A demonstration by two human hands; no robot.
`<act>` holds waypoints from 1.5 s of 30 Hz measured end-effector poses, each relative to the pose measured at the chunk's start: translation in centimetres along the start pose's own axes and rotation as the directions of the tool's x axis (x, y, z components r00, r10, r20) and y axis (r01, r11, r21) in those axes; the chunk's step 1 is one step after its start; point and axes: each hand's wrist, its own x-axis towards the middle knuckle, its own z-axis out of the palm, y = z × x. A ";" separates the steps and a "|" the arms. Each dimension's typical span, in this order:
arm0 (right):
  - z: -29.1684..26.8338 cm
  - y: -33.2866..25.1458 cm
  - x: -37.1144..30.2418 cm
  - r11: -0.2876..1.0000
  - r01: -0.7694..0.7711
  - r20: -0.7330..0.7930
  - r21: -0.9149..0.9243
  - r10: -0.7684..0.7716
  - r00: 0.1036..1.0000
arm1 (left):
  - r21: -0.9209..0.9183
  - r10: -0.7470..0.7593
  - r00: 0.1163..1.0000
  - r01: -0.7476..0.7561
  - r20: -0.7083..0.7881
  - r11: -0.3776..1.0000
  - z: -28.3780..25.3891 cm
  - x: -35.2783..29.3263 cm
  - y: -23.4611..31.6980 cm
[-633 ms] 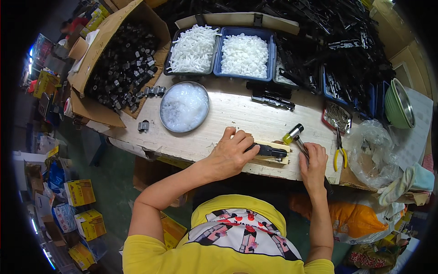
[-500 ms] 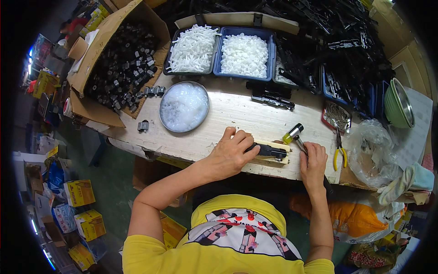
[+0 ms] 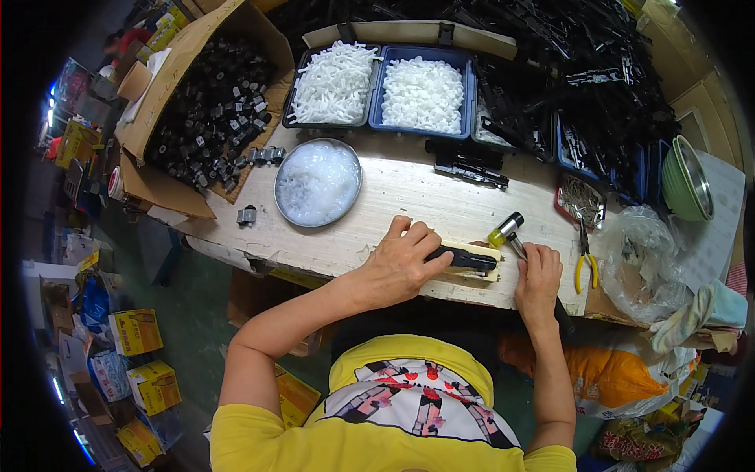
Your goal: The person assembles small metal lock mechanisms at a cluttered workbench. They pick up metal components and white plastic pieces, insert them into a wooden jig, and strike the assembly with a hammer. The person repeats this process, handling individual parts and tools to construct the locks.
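My left hand (image 3: 399,263) is closed round a long black part (image 3: 464,259), pressing it onto a pale yellow block (image 3: 489,275) at the table's front edge. To its right, my right hand (image 3: 540,277) is wrapped round the handle of a hammer (image 3: 507,229). The hammer's head has a silver end and a translucent yellow end, and lies just beyond the block's right end. Much of the black part is hidden under my left fingers.
A round dish of translucent gel (image 3: 318,184) sits left. Behind are trays of white plastic pieces (image 3: 422,94), a carton of dark small parts (image 3: 212,118) and heaped black parts (image 3: 582,71). Yellow-handled pliers (image 3: 586,263), a red tray of pins (image 3: 580,200) and a clear bag (image 3: 641,263) lie right.
The exposed end of the black part has shifted or turned slightly on the block, with my left hand still on it. The hammer and my right hand stay nearly in place.
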 end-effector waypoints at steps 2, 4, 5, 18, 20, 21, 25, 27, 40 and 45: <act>-0.1 -0.1 0.1 1.000 -0.005 0.009 0.007 0.004 1.000 | 0.014 -0.003 1.000 0.003 0.017 1.000 -0.1 0.0 -0.1; -0.1 -0.1 0.1 1.000 -0.008 0.011 0.003 0.008 1.000 | 0.011 0.006 1.000 -0.006 0.017 1.000 0.0 -0.1 -0.2; -0.1 0.0 0.0 1.000 -0.006 0.009 -0.001 0.006 1.000 | 0.009 0.011 1.000 -0.011 0.017 1.000 0.0 -0.1 -0.2; -1.3 -0.3 -0.2 0.983 0.023 -0.010 0.182 -0.022 1.000 | 0.066 0.031 0.997 -0.035 0.071 0.997 0.4 -0.5 -0.2; -3.6 -2.3 0.0 0.953 -0.016 0.073 0.302 -0.007 0.997 | 0.059 0.031 0.995 -0.037 0.098 0.998 0.3 -0.6 -0.3; -4.8 -3.3 0.0 0.935 -0.044 0.115 0.353 0.003 0.993 | 0.049 0.033 0.995 -0.038 0.099 0.998 0.4 -0.6 -0.3; -6.3 -4.8 -0.1 0.955 0.070 0.157 0.288 -0.120 0.980 | 0.050 0.051 0.993 -0.056 0.106 0.997 0.4 -0.6 -0.3; -6.4 -5.0 0.1 0.980 0.049 0.257 0.195 -0.100 0.961 | 0.060 0.060 0.992 -0.067 0.113 0.996 0.3 -0.5 -0.3; -7.8 -6.9 1.2 0.986 0.091 0.117 0.140 -0.108 0.987 | 0.104 0.076 0.992 -0.087 0.100 0.991 0.2 -0.2 0.2; -6.4 -6.8 -0.1 0.995 0.091 0.321 -0.033 -0.076 0.944 | 0.091 0.036 0.998 -0.041 0.058 0.995 0.1 0.0 0.0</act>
